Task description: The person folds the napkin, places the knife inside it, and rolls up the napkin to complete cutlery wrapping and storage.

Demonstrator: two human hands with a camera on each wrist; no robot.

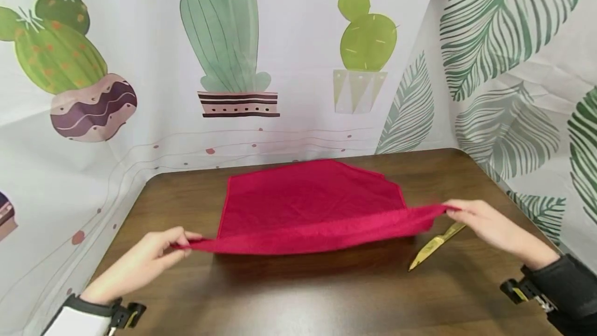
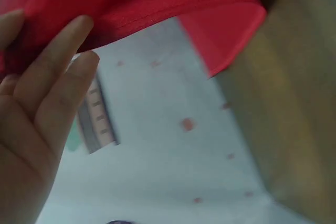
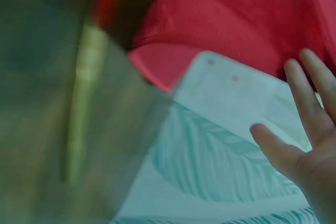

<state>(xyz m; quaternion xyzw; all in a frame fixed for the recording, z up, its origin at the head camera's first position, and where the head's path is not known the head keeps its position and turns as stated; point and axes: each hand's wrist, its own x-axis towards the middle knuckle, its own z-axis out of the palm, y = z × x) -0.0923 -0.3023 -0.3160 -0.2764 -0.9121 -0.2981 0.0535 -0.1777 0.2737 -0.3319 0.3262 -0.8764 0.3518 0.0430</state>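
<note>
A red cloth (image 1: 308, 196) lies with its far part flat on the table, its near edge lifted and sagging between both hands. My left hand (image 1: 160, 250) pinches its near left corner between thumb and fingers; in the left wrist view the cloth (image 2: 142, 3) drapes above the fingers. The right hand (image 1: 485, 227) pinches the near right corner, slightly farther back. In the right wrist view, this hand (image 3: 310, 129) shows at the right edge, fingertips against the cloth (image 3: 236, 19). A gold knife (image 1: 436, 245) lies on the table just below the right hand, its blade toward the near side.
The brown wooden table (image 1: 303, 299) has rounded far corners. Behind it hangs a white curtain (image 1: 303, 92) printed with cacti and leaves, continuing along both sides. A dark cuff (image 1: 564, 284) with a small camera surrounds the right wrist.
</note>
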